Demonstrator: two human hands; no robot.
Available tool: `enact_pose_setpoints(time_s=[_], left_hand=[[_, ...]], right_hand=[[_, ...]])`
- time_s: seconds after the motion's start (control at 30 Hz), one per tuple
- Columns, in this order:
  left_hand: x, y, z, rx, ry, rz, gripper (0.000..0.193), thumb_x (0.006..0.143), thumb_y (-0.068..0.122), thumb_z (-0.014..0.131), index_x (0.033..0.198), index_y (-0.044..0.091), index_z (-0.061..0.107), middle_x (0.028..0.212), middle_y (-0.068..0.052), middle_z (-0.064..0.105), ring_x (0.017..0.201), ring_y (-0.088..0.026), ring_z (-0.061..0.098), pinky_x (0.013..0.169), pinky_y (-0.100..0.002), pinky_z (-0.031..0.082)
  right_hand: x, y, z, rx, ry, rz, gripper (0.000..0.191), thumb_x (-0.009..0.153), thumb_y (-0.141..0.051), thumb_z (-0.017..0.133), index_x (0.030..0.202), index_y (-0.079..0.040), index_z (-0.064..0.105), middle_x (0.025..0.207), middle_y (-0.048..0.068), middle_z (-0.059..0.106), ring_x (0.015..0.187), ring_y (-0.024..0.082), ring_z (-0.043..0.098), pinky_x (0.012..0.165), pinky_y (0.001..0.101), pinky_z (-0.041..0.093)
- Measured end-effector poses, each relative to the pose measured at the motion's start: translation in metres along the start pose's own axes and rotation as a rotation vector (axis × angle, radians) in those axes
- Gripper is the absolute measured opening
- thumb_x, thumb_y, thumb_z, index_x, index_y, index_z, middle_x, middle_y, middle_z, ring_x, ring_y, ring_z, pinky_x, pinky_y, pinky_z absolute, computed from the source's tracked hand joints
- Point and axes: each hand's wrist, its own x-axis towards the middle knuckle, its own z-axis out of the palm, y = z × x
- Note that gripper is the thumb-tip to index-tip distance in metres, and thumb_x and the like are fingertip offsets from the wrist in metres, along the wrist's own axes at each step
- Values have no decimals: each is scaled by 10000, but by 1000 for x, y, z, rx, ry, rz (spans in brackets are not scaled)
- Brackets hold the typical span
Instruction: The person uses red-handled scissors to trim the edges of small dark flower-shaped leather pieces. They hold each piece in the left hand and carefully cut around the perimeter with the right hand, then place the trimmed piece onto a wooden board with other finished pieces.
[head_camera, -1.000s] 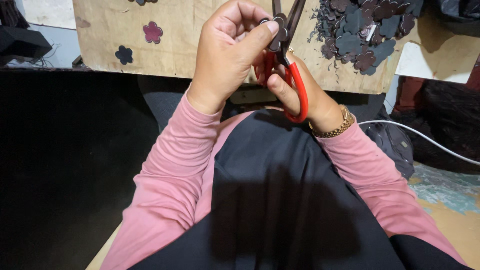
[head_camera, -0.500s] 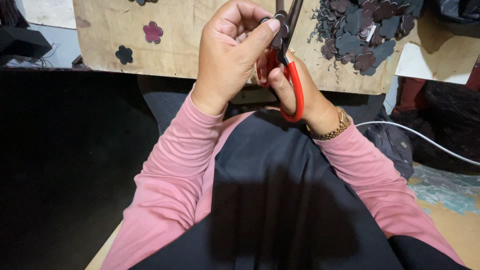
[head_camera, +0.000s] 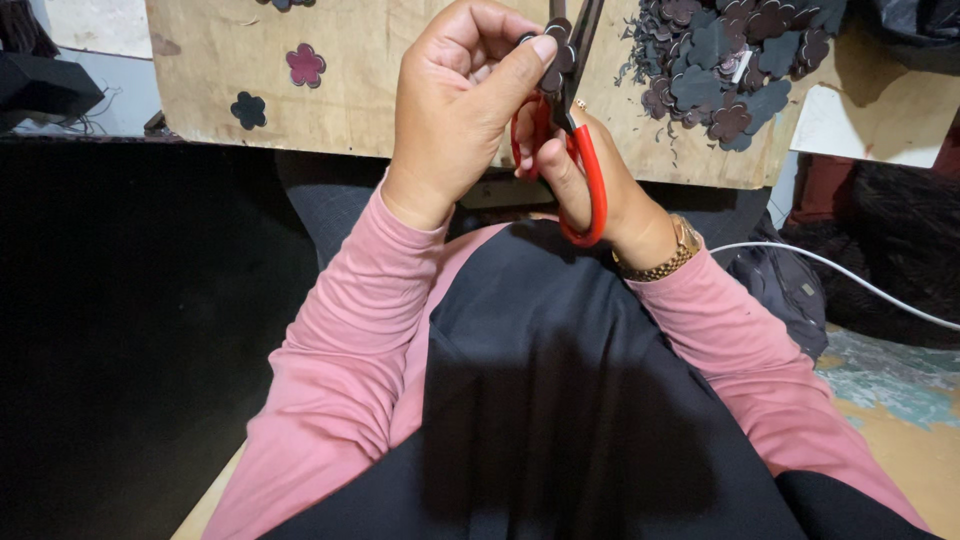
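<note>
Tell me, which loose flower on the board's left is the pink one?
The upper flower, right of the dark flower; it alone is pink, nearer the left hand.

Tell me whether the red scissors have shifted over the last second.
Barely. The red scissors stay in the right hand, at the same spot against the wooden board's near edge; the left hand keeps pinching the dark flower piece.

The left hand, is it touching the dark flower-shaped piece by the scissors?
Touching. The head view shows the left hand pinching the dark flower-shaped piece under its thumb, right against the blades of the red-handled scissors held in the right hand.
</note>
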Motion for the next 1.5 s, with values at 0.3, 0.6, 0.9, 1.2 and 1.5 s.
enact_pose_setpoints(time_s=[0.3, 0.6, 0.9, 1.2, 1.5], left_hand=[[0, 0, -1, 16, 12, -15, 107, 1040, 44, 728, 1096, 6, 645, 986, -37, 714, 856, -66, 662, 785, -228, 568], [1, -2, -5, 13, 5, 4, 94, 1047, 26, 716, 1107, 8, 645, 1019, -41, 711, 916, -83, 678, 855, -240, 576], [2, -3, -10, -10, -9, 45, 78, 1070, 2, 691, 1120, 15, 634, 1021, -33, 685, 882, -87, 661, 839, -231, 555], [2, 4, -8, 8, 18, 28, 75, 1063, 8, 697, 1110, 19, 638, 1014, -41, 698, 878, -95, 685, 793, -230, 560], [1, 12, -9, 50, 30, -7, 91, 1052, 28, 696, 1123, 26, 639, 1000, -39, 708, 838, -104, 721, 667, -204, 520]], right_hand=[[-3, 1, 0, -38, 40, 48, 701, 1046, -731, 419, 1074, -38, 519, 914, 16, 538, 818, 105, 541, 760, 252, 473], [-4, 0, 3, 6, 48, 66, 675, 1063, -706, 392, 1080, -40, 502, 909, 14, 519, 792, 102, 523, 739, 247, 467], [-4, 1, 1, 10, 19, 89, 665, 1053, -717, 410, 1047, -57, 497, 896, -2, 496, 778, 89, 498, 709, 239, 453], [-5, 3, 0, 28, 10, 128, 665, 1039, -723, 430, 1052, -61, 491, 885, -10, 485, 763, 81, 478, 694, 231, 441], [-5, 2, -2, 60, -1, 161, 651, 1029, -723, 449, 1025, -73, 489, 858, -22, 479, 741, 76, 471, 669, 228, 431]])
